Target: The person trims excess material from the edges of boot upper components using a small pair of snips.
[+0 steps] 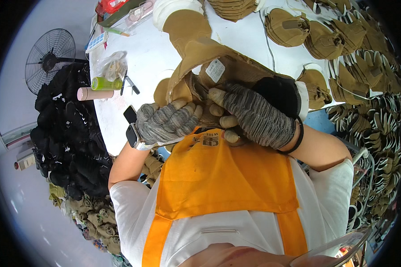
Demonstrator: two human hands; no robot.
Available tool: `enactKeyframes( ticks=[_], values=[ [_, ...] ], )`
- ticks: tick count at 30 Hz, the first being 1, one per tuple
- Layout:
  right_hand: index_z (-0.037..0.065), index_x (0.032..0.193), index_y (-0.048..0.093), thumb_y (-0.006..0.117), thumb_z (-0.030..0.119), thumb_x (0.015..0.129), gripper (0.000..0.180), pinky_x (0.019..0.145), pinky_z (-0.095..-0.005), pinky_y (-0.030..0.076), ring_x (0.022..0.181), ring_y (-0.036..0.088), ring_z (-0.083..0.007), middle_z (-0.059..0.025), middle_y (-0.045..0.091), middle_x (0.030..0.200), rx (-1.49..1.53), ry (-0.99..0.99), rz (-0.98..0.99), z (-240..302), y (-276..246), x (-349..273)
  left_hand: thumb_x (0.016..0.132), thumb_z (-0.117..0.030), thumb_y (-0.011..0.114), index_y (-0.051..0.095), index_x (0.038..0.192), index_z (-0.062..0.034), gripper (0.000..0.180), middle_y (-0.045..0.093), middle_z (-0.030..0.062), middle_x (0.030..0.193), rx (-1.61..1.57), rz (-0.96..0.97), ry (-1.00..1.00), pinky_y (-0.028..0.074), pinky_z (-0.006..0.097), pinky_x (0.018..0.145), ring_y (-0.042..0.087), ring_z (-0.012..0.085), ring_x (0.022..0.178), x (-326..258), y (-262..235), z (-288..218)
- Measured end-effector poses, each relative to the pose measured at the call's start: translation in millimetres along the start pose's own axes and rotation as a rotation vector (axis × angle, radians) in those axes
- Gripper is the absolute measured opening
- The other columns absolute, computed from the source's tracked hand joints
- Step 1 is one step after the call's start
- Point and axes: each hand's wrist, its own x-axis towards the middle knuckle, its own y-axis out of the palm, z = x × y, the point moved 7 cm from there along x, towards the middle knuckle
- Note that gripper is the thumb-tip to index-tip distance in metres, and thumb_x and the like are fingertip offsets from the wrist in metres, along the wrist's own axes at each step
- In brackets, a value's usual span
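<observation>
A brown boot upper (238,66) is held up in front of my orange apron, its inside facing me. Inside it a white label (215,70) shows, and a black padded part (278,95) lies at its right end. My left hand (169,120), in a grey knit glove with bare fingertips, has its fingers curled on the upper's left edge. Opposite, my right hand (258,115), gloved alike, pinches the near edge with thumb and fingers. The fingertips of both hands nearly meet at the middle. Part of the edge between them is hidden by the fingers.
Stacks of brown uppers (287,27) with white edges cover the white table's (140,49) back and right. At left are a pink bottle (93,94), a green roll (106,83), pens (132,85) and a plastic bag (114,66). A fan (50,61) stands beyond black uppers (69,133).
</observation>
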Motion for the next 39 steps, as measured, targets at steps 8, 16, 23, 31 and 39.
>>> enactKeyframes(
  ticks=[8, 16, 23, 31, 39],
  values=[
    [0.011, 0.089, 0.053, 0.048, 0.034, 0.096, 0.024, 0.036, -0.0285, 0.04, 0.045, 0.05, -0.0168, -0.0012, 0.052, 0.063, 0.082, 0.13, 0.109, -4, -5, 9, 0.082, -0.032, 0.057, 0.067, 0.104, -0.0279, 0.024, 0.061, -0.0094, 0.106, -0.01, -0.124, -0.015, 0.041, 0.029, 0.061, 0.058, 0.0125, 0.099, -3, 4, -7],
    [0.008, 0.092, 0.056, 0.049, 0.027, 0.096, 0.021, 0.042, -0.0269, 0.042, 0.057, 0.053, -0.0113, -0.0007, 0.058, 0.079, 0.052, -0.028, 0.059, 1, -5, 13, 0.083, -0.036, 0.058, 0.064, 0.101, -0.0324, 0.02, 0.056, -0.0077, 0.104, 0.005, -0.06, -0.05, 0.03, 0.041, 0.093, 0.053, 0.0091, 0.101, 0, 8, -7],
    [0.007, 0.109, 0.053, 0.046, 0.024, 0.097, 0.022, 0.052, -0.0227, 0.046, 0.067, 0.052, -0.0075, 0.0003, 0.057, 0.093, -0.14, -0.029, -0.157, 6, -5, 6, 0.082, -0.032, 0.056, 0.066, 0.103, -0.028, 0.024, 0.061, -0.0104, 0.104, -0.036, -0.051, -0.028, 0.038, 0.032, 0.065, 0.057, 0.011, 0.097, -5, 12, -3],
    [0.013, 0.109, 0.053, 0.049, 0.031, 0.095, 0.023, 0.041, -0.0188, 0.035, 0.05, 0.036, -0.0028, 0.0035, 0.046, 0.074, -0.121, -0.295, 0.091, 47, -6, -34, 0.072, -0.026, 0.06, 0.064, 0.107, -0.0309, 0.036, 0.059, -0.0109, 0.098, -0.022, 0.178, -0.1, 0.034, 0.034, 0.075, 0.054, 0.0099, 0.094, -6, 35, 15],
    [0.007, 0.105, 0.048, 0.042, 0.038, 0.098, 0.032, 0.035, -0.0181, 0.027, 0.04, 0.028, -0.0021, 0.005, 0.037, 0.063, 0.206, -0.712, 0.153, 110, -55, -64, 0.073, -0.017, 0.062, 0.066, 0.107, -0.0272, 0.036, 0.06, -0.008, 0.099, -0.304, 0.292, -0.3, 0.036, 0.036, 0.075, 0.057, 0.0128, 0.089, -12, 56, 25]
  ],
)
